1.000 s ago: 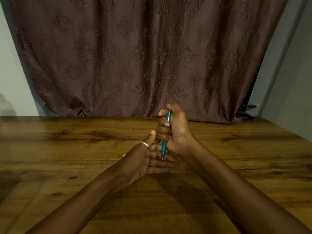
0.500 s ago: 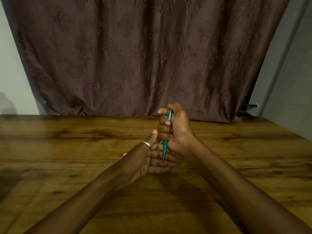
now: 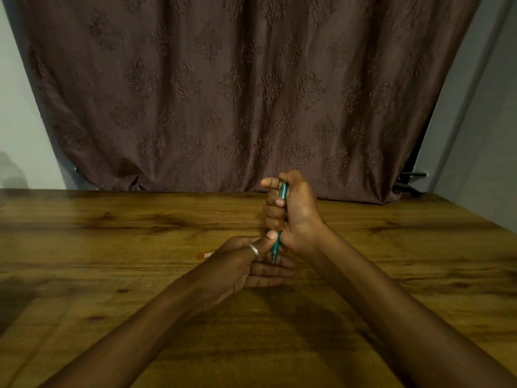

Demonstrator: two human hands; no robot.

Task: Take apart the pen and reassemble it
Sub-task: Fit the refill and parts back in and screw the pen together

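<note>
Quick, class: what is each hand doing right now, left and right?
Left hand: open, palm under the pen's tip, thumb against the lower barrel.
Right hand: closed in a fist around the upright teal pen.

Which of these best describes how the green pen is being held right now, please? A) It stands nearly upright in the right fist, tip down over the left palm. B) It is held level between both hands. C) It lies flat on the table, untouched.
A: the right hand is closed round the pen, its tip pointing down at the left hand below.
</note>
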